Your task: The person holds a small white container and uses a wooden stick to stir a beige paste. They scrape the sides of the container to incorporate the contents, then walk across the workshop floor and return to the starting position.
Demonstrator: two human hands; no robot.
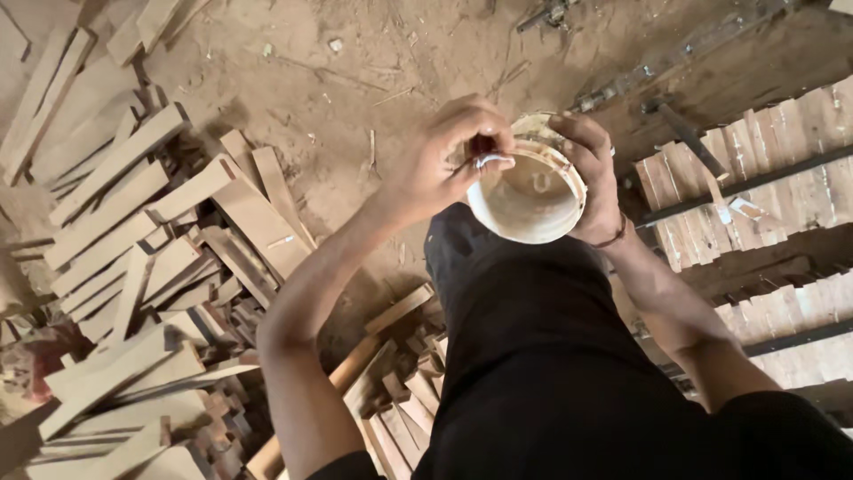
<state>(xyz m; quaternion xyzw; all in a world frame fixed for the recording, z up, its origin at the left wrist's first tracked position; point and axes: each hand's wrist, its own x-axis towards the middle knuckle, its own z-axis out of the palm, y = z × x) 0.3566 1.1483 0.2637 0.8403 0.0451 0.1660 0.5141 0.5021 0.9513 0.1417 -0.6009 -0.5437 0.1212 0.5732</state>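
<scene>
Dusty earth floor (355,71) fills the view, with a heap of pale wood offcuts (133,267) spread on the left and slatted panels (764,187) on the right. Black trousers (533,356) cover the knee in the middle. Above it, the right hand (595,178) is wrapped around the rim of a whitish round tub (529,196), holding it tilted. The left hand (444,160) pinches a small tool (489,160), perhaps a brush, at the tub's inner edge.
</scene>
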